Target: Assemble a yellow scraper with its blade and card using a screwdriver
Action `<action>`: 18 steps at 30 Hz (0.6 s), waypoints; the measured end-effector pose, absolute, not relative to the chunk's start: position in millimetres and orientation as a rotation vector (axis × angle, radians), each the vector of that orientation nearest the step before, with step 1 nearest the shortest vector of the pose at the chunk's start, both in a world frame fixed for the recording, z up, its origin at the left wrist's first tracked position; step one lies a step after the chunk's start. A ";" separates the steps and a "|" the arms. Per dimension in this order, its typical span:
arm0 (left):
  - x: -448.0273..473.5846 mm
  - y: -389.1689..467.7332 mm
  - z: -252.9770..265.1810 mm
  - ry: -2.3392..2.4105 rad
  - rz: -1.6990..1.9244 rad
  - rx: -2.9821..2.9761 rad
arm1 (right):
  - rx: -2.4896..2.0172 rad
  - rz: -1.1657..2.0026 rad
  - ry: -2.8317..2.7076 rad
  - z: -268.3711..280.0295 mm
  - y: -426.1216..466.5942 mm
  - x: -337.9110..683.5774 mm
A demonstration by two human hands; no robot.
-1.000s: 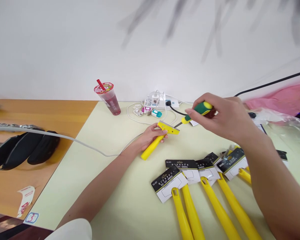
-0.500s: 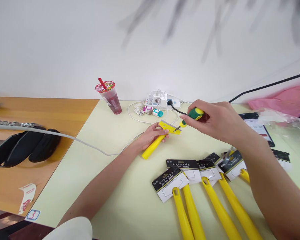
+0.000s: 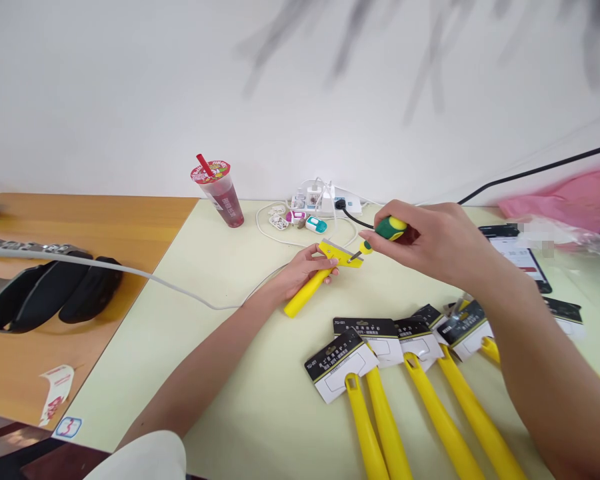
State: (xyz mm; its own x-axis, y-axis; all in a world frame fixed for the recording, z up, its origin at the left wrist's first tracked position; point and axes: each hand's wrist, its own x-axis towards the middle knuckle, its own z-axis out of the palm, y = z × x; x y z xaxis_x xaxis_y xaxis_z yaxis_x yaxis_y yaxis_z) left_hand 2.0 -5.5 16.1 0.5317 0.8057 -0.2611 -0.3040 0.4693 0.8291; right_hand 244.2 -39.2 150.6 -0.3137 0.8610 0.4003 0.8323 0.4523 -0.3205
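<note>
The yellow plastic scraper with a broad flat head sits between the thumb and fingers of the left hand, clamped where handle meets head, above the pale green tabletop. From here I see the right fingers closed round the grip of a green-and-yellow screwdriver with a thin metal shaft; that right hand angles the tip down onto the head, just right of the left fingertips. So the tool is at the screw end of the head, and a thin grey edge lies along its far side; whether the screw is tight or loose I can't tell. Nearer the wearer than the fingers, several yellow-handled scrapers with black-and-white cards lie bunched, cards on, apparently untouched, some partly hidden by the right forearm. Just beyond the fingers are a small white-and-teal plastic piece and a white power strip. A thin white cable runs to the left wrist, probably beneath it; nothing blocks the screwdriver.
</note>
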 end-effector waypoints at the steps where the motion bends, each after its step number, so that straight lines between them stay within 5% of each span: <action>1: 1.9 -5.6 16.3 0.715 0.755 0.811 | -1.409 0.071 -2.193 150.3 -39.2 244.0; 18: 3.1 -5.0 13.3 0.688 0.775 0.836 | -1.329 0.046 -2.307 144.3 -32.8 244.9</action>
